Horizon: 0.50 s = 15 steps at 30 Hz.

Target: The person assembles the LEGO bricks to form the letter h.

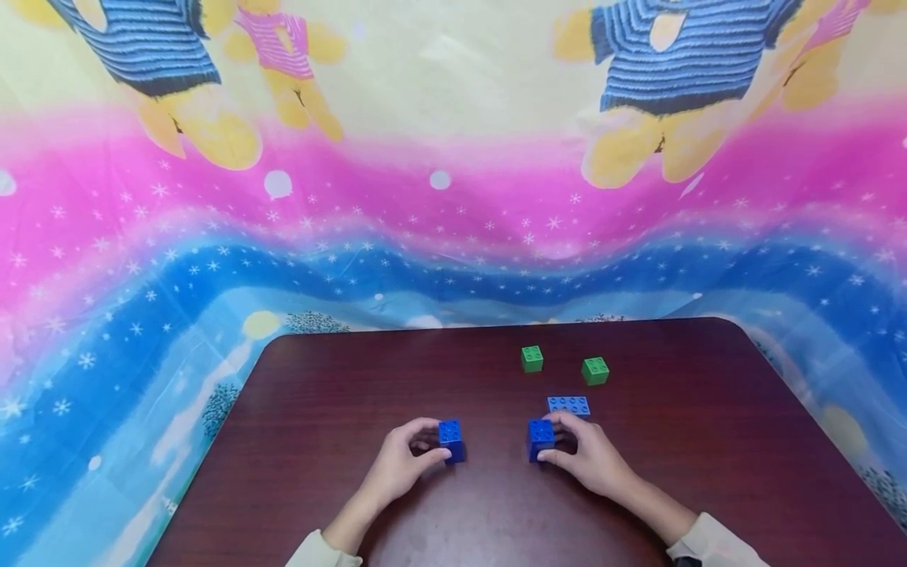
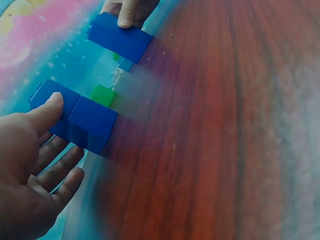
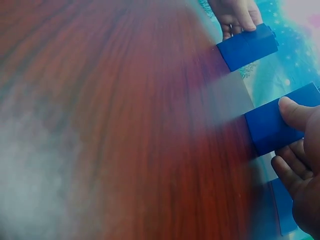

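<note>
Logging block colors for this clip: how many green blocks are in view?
2. One green block is near the far edge of the table; another green block is to its right, beyond the light-blue brick.

The head view is bright and fairly evenly lit, its light source out of sight. A faint sheen lies high on the backdrop (image 1: 439, 236), a soft glare on the near middle of the worktop (image 1: 340, 394), and soft shadows beside the forearms (image 1: 360, 512). Both wrist views are dimmer and hazy: whitish glare washes out the wood low on the outer side, and blurred bluish reflections smear beside the blocks (image 2: 91, 124).
</note>
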### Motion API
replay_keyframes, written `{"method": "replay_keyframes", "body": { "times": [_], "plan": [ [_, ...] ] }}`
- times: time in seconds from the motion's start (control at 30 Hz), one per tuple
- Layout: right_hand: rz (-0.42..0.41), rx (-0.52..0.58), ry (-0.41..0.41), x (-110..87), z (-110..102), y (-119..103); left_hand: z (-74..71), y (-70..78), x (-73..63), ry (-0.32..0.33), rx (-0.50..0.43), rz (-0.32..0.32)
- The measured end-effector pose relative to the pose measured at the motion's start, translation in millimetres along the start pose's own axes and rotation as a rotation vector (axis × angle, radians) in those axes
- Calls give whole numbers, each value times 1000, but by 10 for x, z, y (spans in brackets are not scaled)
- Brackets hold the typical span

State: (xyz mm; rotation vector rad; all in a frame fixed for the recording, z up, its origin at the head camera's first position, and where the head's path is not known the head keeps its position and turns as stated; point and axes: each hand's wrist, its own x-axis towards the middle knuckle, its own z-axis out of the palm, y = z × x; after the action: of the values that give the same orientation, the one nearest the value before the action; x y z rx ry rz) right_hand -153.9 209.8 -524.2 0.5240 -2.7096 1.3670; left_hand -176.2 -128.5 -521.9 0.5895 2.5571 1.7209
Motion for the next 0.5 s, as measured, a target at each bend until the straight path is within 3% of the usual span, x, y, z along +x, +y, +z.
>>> {"method": "replay_keyframes", "body": {
  "times": [0.2, 0.5],
  "plan": [
    [22, -5, 11, 39, 36, -21, 53, -24, 48, -11, 52, 57],
    [22, 50, -7, 111, 121, -25, 144, 19, 141, -41, 76, 70]
  ]
}}
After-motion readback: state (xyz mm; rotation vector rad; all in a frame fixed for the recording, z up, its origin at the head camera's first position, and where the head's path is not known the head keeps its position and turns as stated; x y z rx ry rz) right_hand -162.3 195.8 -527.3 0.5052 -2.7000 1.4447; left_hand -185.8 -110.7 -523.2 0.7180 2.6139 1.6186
